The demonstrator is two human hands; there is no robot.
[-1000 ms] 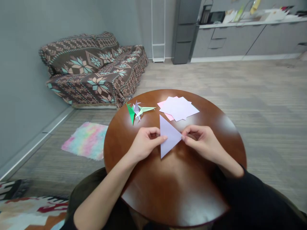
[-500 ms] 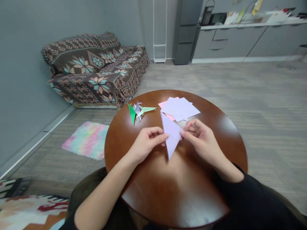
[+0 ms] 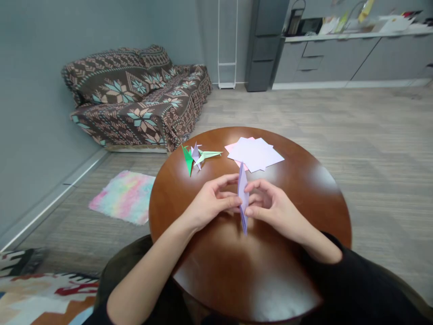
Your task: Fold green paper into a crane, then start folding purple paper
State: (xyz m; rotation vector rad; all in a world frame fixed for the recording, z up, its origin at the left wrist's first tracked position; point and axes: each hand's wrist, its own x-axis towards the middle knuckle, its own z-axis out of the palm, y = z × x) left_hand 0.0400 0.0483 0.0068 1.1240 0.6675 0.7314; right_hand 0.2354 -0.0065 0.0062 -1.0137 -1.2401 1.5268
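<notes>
A folded sheet of lilac origami paper (image 3: pixel 243 192) is held nearly edge-on above the round wooden table (image 3: pixel 250 289), its layers showing along the left side. My left hand (image 3: pixel 218 198) pinches its left edge between thumb and fingers. On the other side, my right hand (image 3: pixel 269 201) has its thumb and index fingertip against the paper's right face, the fingers curled. Beyond my hands lies a fanned stack of square paper sheets (image 3: pixel 255 153), lilac on top with pink beneath. Left of the stack sit folded paper cranes (image 3: pixel 187 161) in green, lilac and pale green.
A sofa (image 3: pixel 138 99) under a patterned cover stands at the back left. A fluffy pastel mat (image 3: pixel 123 196) lies on the floor left of the table. Grey kitchen cabinets (image 3: pixel 331 61) and a tall fridge (image 3: pixel 264 45) line the back wall.
The lilac paper has turned from showing its broad triangular face to standing nearly edge-on. My right hand has shifted slightly down, its fingers now on the paper's face.
</notes>
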